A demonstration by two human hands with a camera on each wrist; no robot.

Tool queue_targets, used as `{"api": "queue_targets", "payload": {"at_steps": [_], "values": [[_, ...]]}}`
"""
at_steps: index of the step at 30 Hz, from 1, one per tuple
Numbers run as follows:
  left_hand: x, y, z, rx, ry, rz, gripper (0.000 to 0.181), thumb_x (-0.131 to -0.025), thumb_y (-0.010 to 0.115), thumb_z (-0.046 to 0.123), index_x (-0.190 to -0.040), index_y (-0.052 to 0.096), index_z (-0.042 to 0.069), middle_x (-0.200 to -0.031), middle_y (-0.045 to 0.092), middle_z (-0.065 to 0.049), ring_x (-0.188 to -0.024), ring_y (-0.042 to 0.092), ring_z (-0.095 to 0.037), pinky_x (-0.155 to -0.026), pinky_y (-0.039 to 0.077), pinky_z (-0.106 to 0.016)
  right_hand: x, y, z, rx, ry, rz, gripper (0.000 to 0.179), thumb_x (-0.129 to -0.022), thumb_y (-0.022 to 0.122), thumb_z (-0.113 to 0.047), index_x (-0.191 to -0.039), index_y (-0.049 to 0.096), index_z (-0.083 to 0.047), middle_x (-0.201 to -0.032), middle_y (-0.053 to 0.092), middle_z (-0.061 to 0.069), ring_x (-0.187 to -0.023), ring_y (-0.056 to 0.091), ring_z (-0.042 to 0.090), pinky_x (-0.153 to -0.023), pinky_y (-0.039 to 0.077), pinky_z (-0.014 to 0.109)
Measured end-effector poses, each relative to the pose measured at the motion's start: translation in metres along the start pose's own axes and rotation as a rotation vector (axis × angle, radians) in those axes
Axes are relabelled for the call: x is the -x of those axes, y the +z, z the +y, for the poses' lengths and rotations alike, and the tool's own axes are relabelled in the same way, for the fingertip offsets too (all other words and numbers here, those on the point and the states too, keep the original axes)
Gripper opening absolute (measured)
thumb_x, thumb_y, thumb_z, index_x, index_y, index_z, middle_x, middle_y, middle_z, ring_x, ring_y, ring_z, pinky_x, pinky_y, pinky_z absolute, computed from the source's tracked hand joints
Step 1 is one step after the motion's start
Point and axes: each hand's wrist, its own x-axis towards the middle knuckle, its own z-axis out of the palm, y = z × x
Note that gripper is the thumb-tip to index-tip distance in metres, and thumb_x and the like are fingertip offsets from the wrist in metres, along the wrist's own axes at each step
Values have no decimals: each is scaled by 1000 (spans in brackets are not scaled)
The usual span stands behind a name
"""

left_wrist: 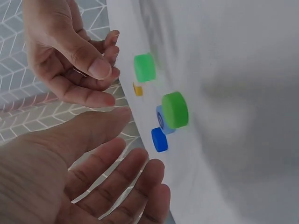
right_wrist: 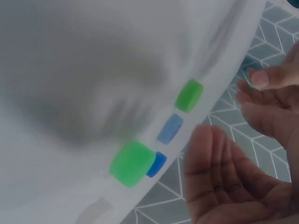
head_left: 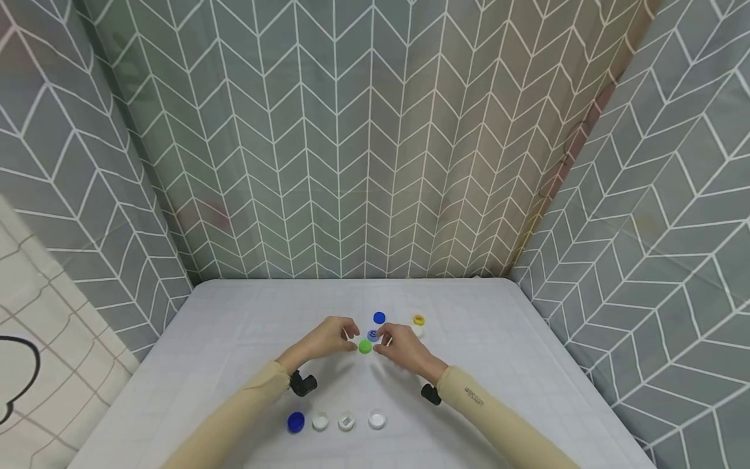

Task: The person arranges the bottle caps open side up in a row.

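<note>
A green bottle cap (head_left: 365, 346) lies on the white cloth between my two hands. My left hand (head_left: 329, 338) hovers on its left with fingers loosely bent and nothing in them. On the other side, my right hand (head_left: 405, 346) is also empty, its fingers bent over the cloth. A light blue cap (head_left: 373, 335) sits just behind the green one, with a darker blue cap (head_left: 379, 318) farther back. A second, brighter green cap (left_wrist: 145, 67) shows in the left wrist view near the right hand, which mostly hides it in the head view.
A yellow cap (head_left: 418, 320) and a partly covered white cap (head_left: 418, 330) lie beyond the right hand. Nearer the body, a row holds a dark blue cap (head_left: 295, 422) and several white caps (head_left: 346, 421). Patterned curtains (head_left: 351, 163) surround the table.
</note>
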Motion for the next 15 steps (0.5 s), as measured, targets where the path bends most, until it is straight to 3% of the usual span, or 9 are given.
{"api": "queue_targets", "payload": {"at_steps": [8, 15], "values": [[-7, 6, -12, 51, -14, -10, 29, -77, 79, 11, -103, 68, 3, -94, 68, -10, -83, 62, -16, -71, 54, -31, -13, 6, 1, -5, 25, -13, 30, -83, 74, -13, -108, 66, 1, -83, 66, 6, -64, 54, 9, -54, 45, 21], [-12, 21, -16, 43, -15, -45, 29, -75, 79, 9, -101, 68, 3, -87, 68, -4, -79, 60, -13, -69, 51, -28, -20, 21, -1, 17, 51, -48, 30, -78, 76, -9, -103, 66, 5, -80, 65, 8, -65, 54, 11, -54, 45, 21]]}}
